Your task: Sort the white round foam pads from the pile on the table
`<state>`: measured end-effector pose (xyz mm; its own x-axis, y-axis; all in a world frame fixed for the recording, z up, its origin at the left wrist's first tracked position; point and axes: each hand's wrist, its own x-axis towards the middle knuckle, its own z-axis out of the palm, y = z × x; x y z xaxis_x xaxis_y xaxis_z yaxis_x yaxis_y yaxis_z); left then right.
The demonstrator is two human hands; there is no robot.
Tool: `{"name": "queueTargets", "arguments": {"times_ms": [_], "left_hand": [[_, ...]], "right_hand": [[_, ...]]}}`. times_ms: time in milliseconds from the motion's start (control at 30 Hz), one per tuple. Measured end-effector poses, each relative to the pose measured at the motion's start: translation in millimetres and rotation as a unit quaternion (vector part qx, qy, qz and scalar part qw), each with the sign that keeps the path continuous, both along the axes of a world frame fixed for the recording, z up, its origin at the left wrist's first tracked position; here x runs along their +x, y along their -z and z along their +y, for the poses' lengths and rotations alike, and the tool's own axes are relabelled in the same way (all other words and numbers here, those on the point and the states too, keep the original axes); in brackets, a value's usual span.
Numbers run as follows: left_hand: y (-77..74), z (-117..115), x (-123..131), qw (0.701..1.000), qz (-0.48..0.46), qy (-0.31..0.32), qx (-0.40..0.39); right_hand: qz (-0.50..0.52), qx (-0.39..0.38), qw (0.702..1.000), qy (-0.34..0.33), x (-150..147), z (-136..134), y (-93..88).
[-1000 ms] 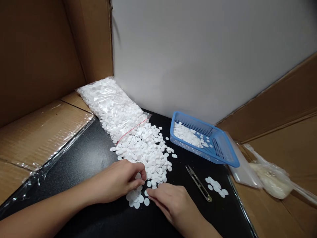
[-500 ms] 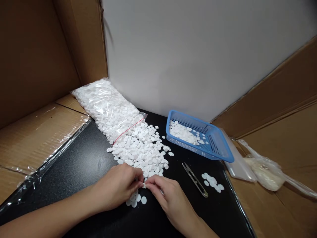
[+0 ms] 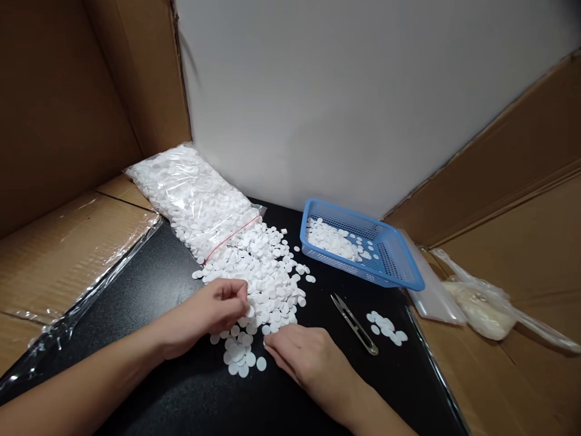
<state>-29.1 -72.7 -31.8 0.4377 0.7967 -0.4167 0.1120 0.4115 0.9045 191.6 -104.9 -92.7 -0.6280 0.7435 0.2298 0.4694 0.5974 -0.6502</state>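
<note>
My left hand [image 3: 216, 310] is closed in a pinch at the near left side of a pile of small white discs [image 3: 267, 275], with one white disc [image 3: 250, 311] showing at its fingertips. Lower and to the right, my right hand [image 3: 308, 358] has its fingers pressed together near the table. A sliver of white shows at its fingertips, but what they grip is mostly hidden. Between and below the hands lies a small group of flat white discs [image 3: 238, 353], some overlapping. The large pile spills from the mouth of a clear zip bag [image 3: 190, 188] full of discs.
A blue basket [image 3: 411, 269] holding white discs stands at the back right. Thread snips [image 3: 354, 325] lie right of my right hand, beside a few scattered discs [image 3: 387, 327]. Clear plastic bags [image 3: 438, 297] rest past the black table's [image 3: 149, 363] right edge, on cardboard.
My hands have moved apart. The left has lifted up and left with a white disc, while the right has stayed low. More discs between them are uncovered. The view has shifted slightly.
</note>
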Motion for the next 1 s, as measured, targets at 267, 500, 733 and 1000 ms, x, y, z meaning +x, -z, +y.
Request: {"name": "queueTargets", "arguments": {"times_ms": [267,500,733,1000], "left_hand": [[-18.6,-7,-2,0.993,-0.096,-0.038,-0.065],[-5.6,-36,-18,0.967,0.192,0.09,0.144],[26.8,-64,-28,0.866,0.38,0.118,0.302],[23.1,-59,-23,0.913,0.309,0.061,0.26]], "right_hand": [[0.277,-0.484,0.821,0.121,-4,-1,-23.8],[0.039,-0.238,0.966,0.09,-2,-11,-18.9],[-0.027,-0.205,0.976,0.064,-10,-18,-19.9],[0.146,-0.403,0.898,0.098,-7,-11,-34.3]]}}
